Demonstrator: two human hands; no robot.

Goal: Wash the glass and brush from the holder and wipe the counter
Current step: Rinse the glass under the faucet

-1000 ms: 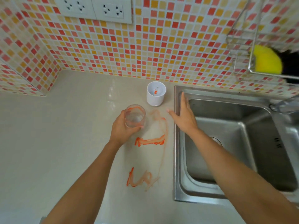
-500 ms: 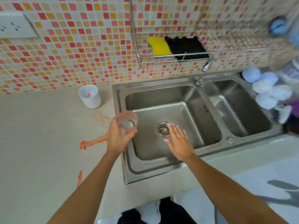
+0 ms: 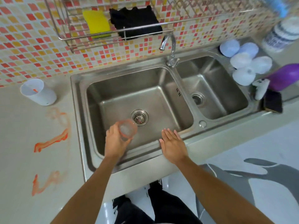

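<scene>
Glass [image 3: 127, 130] held upright in the left hand [image 3: 115, 143], fingers curled round its side, mouth up, rim tinted orange. Held over the front part of the big basin of the sink [image 3: 77, 101], just beside the drain [image 3: 139, 117]. Right hand [image 3: 172, 145] flat with fingers straight and spread, holding nothing, over the front rim of the basin.

Relation that matters for the next move: tap [image 3: 169, 46] stands at the back, between the two basins, spout hanging over the back right corner of the big one. So from the glass, water lies away and to the right — glass probably must travel back and right, keeping its axis vertical. Right hand is the nearer one to the tap, likely the one to open it.

Holder [image 3: 38, 92] on the counter [image 3: 24, 159] left of the sink, something small and orange inside — brush not clearly visible. Orange smears [image 3: 51, 140] on the pale counter, not yet wiped. Above, wire rack [image 3: 113, 38] on the mosaic wall with yellow sponge [image 3: 97, 23] and black cloth [image 3: 135, 21]. Right of the sink: pale round things and a purple bottle [image 3: 284, 78].
</scene>
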